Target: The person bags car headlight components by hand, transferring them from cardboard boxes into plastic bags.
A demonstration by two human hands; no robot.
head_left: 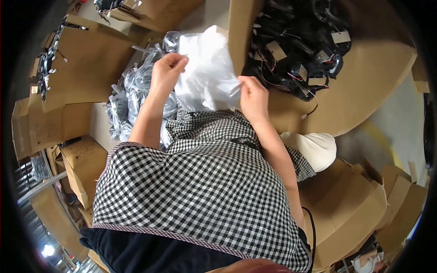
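Note:
A stack of thin, whitish, see-through plastic bags [202, 73] lies in front of me above my lap. My right hand [255, 98] pinches the right edge of a plastic bag, and the film is drawn into creases toward its fingers. Over the left edge of the stack, my left hand [168, 70] is closed in a pinch, thumb against forefinger. What it holds, if anything, cannot be made out. Beside my left forearm lie several filled clear bags [136, 91] with dark contents, heaped together.
A big cardboard box [359, 86] at the right holds a tangle of black parts [296, 50] with wires and pale connectors. Another carton [86, 63] stands at the far left. Open cartons [346, 209] are at the lower right. A white cloth-covered shape [314, 150] sits by my right arm.

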